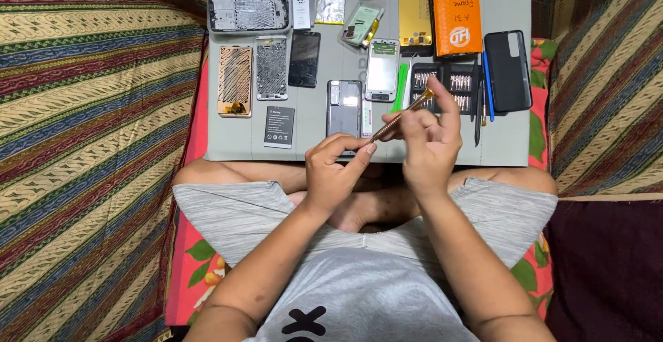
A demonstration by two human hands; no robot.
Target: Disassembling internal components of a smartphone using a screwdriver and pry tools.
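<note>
We hold a gold screwdriver (400,113) in our right hand (429,142), fingers closed around its shaft, just in front of the black bit set (445,83). Our left hand (335,169) pinches the screwdriver's lower tip. A green pry tool (399,85) lies just left of the bit set on the grey mat (314,145).

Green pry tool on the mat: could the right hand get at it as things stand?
Probably yes, once freed. The green pry tool lies uncovered on the grey mat just beyond the right hand, but that hand holds a screwdriver.
</note>
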